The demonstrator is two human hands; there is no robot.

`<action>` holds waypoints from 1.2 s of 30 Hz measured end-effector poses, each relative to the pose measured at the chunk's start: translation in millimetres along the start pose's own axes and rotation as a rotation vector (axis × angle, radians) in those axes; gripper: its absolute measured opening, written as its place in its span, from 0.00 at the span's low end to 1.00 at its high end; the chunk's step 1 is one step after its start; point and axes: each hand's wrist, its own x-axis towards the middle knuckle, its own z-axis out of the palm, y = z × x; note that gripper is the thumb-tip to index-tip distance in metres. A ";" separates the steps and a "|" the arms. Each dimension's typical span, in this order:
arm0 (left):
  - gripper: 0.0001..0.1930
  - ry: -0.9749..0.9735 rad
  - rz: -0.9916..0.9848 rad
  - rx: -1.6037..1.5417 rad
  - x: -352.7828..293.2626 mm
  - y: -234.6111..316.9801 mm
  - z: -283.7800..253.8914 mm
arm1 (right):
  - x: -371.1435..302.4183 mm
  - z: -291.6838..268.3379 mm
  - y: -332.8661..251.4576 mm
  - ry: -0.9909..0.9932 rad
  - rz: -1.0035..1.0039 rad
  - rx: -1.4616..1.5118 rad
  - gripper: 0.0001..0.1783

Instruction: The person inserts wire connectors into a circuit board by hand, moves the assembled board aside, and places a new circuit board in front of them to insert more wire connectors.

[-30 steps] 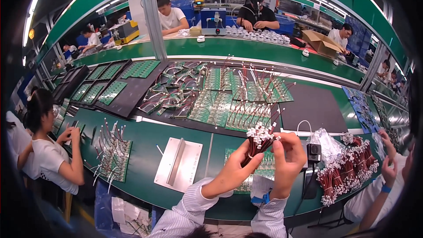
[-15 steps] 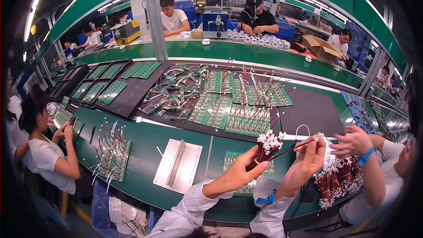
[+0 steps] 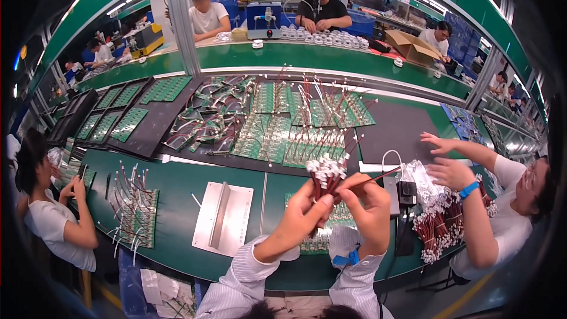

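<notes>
My left hand (image 3: 298, 215) is closed around a bundle of dark red and black wire leads (image 3: 326, 171), its white connectors bunched at the top. Close against that bundle, my right hand (image 3: 371, 210) pinches a single wire lead (image 3: 385, 173), whose free length sticks out to the right above the fingers. Both hands are over a green circuit board panel (image 3: 316, 245) on the bench, which they and my sleeves partly cover.
Left of my hands lie a metal plate with a raised bar (image 3: 204, 239) and a circuit board with upright wires (image 3: 142, 218). Wired boards (image 3: 260, 136) cover the dark mat ahead. At right are a pile of wire bundles (image 3: 434, 233), a small black device (image 3: 407, 192) and a co-worker's hands (image 3: 452, 174).
My right hand has come left to the bundle, its fingers now along the wire instead of at its end connector. The co-worker's hands at right have moved apart. The whole view has shifted slightly.
</notes>
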 end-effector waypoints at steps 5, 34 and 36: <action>0.13 0.010 0.000 -0.151 3.4 0.3 -5.1 | 1.8 10.3 -1.3 0.094 -0.192 -0.111 0.04; 0.17 0.089 0.214 -0.583 -10.3 36.5 -25.1 | 1.4 37.7 -3.8 -0.039 -0.651 -0.369 0.13; 0.17 0.143 0.226 -0.521 -11.2 37.2 -27.9 | 3.7 41.4 -7.4 -0.040 -0.659 -0.395 0.13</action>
